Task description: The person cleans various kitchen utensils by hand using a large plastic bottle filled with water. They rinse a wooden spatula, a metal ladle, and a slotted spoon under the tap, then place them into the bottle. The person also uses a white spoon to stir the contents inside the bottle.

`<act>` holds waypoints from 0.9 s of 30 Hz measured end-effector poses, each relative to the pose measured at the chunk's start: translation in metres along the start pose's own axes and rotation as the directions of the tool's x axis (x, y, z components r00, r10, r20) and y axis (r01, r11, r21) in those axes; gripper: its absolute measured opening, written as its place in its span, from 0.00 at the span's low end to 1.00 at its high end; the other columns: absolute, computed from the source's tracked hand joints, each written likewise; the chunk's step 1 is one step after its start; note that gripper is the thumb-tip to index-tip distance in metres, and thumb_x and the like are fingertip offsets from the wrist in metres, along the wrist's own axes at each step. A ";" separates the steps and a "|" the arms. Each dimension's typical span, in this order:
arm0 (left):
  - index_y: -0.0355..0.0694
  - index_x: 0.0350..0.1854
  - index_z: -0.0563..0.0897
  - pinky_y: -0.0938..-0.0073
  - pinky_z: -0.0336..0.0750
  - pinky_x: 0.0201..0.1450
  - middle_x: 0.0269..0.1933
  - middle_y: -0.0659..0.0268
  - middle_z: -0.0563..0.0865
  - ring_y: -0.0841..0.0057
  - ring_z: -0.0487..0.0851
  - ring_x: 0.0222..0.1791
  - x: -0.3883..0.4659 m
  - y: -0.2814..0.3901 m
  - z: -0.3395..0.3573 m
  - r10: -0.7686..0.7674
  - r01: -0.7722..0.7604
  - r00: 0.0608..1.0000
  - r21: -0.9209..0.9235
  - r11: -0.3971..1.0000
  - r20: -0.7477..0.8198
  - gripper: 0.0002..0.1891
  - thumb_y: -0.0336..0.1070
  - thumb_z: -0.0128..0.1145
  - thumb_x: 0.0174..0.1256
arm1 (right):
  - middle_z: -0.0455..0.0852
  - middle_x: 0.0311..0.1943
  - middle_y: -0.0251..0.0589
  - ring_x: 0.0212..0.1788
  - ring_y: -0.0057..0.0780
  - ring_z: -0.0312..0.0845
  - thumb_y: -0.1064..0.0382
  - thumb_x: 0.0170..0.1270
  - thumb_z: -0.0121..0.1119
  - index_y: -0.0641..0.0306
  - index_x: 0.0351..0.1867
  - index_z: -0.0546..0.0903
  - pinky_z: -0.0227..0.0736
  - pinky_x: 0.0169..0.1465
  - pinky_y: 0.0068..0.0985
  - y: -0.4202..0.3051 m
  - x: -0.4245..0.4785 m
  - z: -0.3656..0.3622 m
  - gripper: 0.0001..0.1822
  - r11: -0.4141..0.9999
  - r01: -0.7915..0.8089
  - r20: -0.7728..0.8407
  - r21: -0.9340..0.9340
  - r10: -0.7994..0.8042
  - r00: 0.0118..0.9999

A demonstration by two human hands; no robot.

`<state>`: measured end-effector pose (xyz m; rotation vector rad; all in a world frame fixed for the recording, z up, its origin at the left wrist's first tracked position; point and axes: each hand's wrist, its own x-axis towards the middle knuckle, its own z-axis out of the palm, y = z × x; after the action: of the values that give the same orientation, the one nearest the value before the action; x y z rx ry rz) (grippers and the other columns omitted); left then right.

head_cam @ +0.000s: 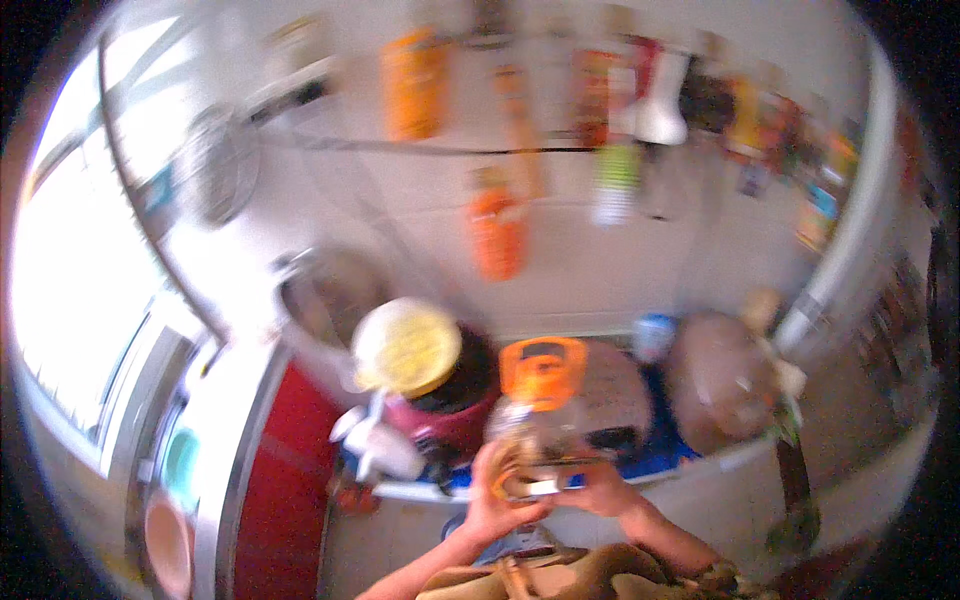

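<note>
Low in the middle of the head view, both my hands are around a clear container, blurred by motion. My left hand grips its near left side, beside an orange ring-like edge. My right hand holds the right side, with the fingers partly hidden. Between the hands shows a small white patch that I cannot identify. Just beyond the container is an orange part with a dark slot; blur hides whether it is joined to the container.
Ahead stands a table with a blue top. It bears a dark red pot, a yellow-white round lid or bowl, a large brown rounded object and a blue-white cup. A red cabinet side is at left. Items hang along the wall.
</note>
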<state>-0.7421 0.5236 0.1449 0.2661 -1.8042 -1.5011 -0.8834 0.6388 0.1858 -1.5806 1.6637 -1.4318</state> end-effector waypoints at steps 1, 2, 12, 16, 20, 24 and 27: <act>0.37 0.66 0.53 0.64 0.64 0.63 0.60 0.55 0.67 0.65 0.68 0.61 -0.003 0.005 0.003 -0.021 0.021 0.999 0.001 1.000 -0.032 0.53 0.39 0.76 0.37 | 0.79 0.50 0.40 0.54 0.34 0.72 0.63 0.44 0.73 0.59 0.46 0.81 0.63 0.58 0.33 0.011 -0.006 -0.002 0.23 0.993 -0.112 0.072 0.047 0.108 0.992; 0.38 0.67 0.53 0.65 0.64 0.63 0.60 0.55 0.67 0.66 0.68 0.61 -0.005 0.001 -0.003 0.019 -0.016 0.997 0.045 0.999 -0.073 0.54 0.39 0.76 0.37 | 0.79 0.49 0.37 0.54 0.29 0.71 0.64 0.43 0.73 0.60 0.46 0.81 0.64 0.58 0.32 -0.026 0.011 0.003 0.24 0.902 -0.294 0.114 0.316 0.272 0.956; 0.39 0.69 0.51 0.70 0.68 0.59 0.57 0.56 0.74 0.69 0.73 0.57 -0.058 0.032 -0.048 0.149 -0.064 0.849 0.181 0.981 -0.507 0.53 0.38 0.75 0.41 | 0.75 0.53 0.41 0.55 0.33 0.71 0.69 0.40 0.74 0.65 0.55 0.70 0.66 0.60 0.32 0.016 0.071 0.078 0.36 0.955 -0.030 0.528 0.296 -0.138 0.838; 0.40 0.68 0.49 0.67 0.68 0.59 0.58 0.55 0.74 0.68 0.73 0.58 -0.061 0.054 -0.046 0.243 0.019 0.777 0.408 0.913 -0.581 0.55 0.34 0.76 0.39 | 0.78 0.50 0.42 0.54 0.38 0.72 0.63 0.39 0.74 0.59 0.47 0.79 0.65 0.59 0.34 -0.001 0.089 0.088 0.28 0.925 0.051 0.532 0.376 -0.260 0.806; 0.40 0.67 0.50 0.67 0.68 0.59 0.57 0.55 0.73 0.68 0.73 0.58 -0.072 0.056 -0.027 0.283 0.068 0.668 0.435 0.898 -0.688 0.55 0.35 0.76 0.38 | 0.80 0.47 0.40 0.51 0.30 0.74 0.68 0.40 0.73 0.65 0.46 0.79 0.69 0.55 0.29 0.003 0.102 0.090 0.27 0.907 0.188 0.644 0.376 -0.402 0.651; 0.40 0.66 0.49 0.65 0.65 0.62 0.57 0.56 0.72 0.66 0.71 0.59 -0.084 0.049 -0.001 0.311 0.172 0.566 0.478 0.861 -0.764 0.57 0.35 0.77 0.35 | 0.82 0.45 0.38 0.48 0.24 0.75 0.69 0.40 0.74 0.66 0.46 0.79 0.70 0.53 0.26 -0.006 0.098 0.089 0.27 0.876 -0.052 0.749 0.479 -0.377 0.546; 0.41 0.66 0.49 0.65 0.67 0.60 0.58 0.54 0.72 0.66 0.72 0.58 -0.093 0.054 0.012 0.350 0.201 0.526 0.513 0.835 -0.775 0.55 0.37 0.76 0.38 | 0.82 0.44 0.37 0.47 0.23 0.75 0.69 0.40 0.74 0.66 0.47 0.79 0.70 0.52 0.26 -0.012 0.088 0.091 0.27 0.840 -0.227 0.799 0.493 -0.335 0.499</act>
<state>-0.6694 0.6037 0.1555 1.0143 -1.2961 -0.4933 -0.8230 0.5268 0.1914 -1.5727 0.5042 -0.7220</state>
